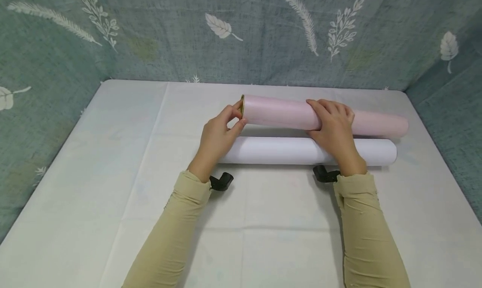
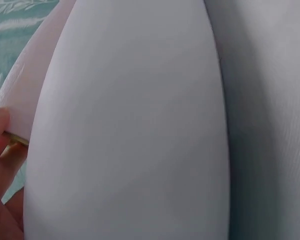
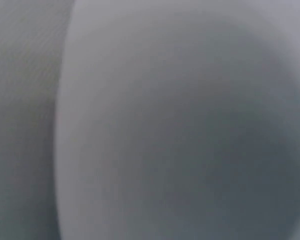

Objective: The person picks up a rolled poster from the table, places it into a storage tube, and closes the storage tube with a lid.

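A pink paper roll (image 1: 286,111) with a gold inner edge lies across the white table (image 1: 113,162), behind a white paper roll (image 1: 286,151). My left hand (image 1: 222,131) pinches the pink roll's left end between thumb and fingers. My right hand (image 1: 333,123) is curled over the top of the pink roll near its middle. In the left wrist view the white roll (image 2: 135,130) fills the frame, the pink roll (image 2: 27,95) shows behind it, and my fingertips (image 2: 0,125) touch its end. The right wrist view shows only a blurred white roll (image 3: 180,130).
Green fabric walls with white leaf prints (image 1: 226,29) close in the table at the back and both sides. Black wrist camera mounts (image 1: 221,182) sit under both wrists. Beige sleeves (image 1: 361,229) cover both forearms.
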Tool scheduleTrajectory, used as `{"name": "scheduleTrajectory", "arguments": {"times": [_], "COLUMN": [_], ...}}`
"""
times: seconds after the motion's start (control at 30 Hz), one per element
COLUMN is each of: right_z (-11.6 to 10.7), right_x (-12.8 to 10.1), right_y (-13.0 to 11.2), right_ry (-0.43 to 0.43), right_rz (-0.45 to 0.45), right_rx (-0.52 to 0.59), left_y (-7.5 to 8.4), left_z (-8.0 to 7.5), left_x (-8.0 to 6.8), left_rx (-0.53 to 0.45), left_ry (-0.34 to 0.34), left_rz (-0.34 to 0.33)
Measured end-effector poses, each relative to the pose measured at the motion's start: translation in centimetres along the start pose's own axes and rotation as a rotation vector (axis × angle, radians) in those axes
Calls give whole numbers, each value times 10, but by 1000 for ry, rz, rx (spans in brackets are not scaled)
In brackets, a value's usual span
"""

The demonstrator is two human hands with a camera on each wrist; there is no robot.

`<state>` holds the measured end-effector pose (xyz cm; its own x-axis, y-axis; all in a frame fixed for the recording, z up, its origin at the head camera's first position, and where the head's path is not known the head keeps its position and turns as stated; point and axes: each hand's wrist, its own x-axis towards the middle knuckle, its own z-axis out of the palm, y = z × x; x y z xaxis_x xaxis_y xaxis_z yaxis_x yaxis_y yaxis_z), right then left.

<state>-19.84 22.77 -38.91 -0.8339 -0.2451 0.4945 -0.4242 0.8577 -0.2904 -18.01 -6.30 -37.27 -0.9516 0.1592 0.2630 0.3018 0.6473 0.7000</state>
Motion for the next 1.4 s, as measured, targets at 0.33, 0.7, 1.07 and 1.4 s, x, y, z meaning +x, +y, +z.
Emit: {"name": "scheduleTrajectory", "arguments": {"times": [0.33,0.7,1.07,1.4], "right_z": [1,5,4,3], "right_x": [1,-1,-2,-2], "right_y": [-2,-2,-3,-3], "right_ry": [2,32,42,62], "right_rz": [-17,-100,-14,39], "right_rx": [-1,60,23,60], "left_y": [0,-3,22,3], "left_z": [6,-5,-26,-33], "left_x": [2,1,-7,-6], "left_rx": [-143,-321,-402,-486], "left_ry": [62,-39,-54,-13], "left_rz": [19,-116,-121,-163]}}
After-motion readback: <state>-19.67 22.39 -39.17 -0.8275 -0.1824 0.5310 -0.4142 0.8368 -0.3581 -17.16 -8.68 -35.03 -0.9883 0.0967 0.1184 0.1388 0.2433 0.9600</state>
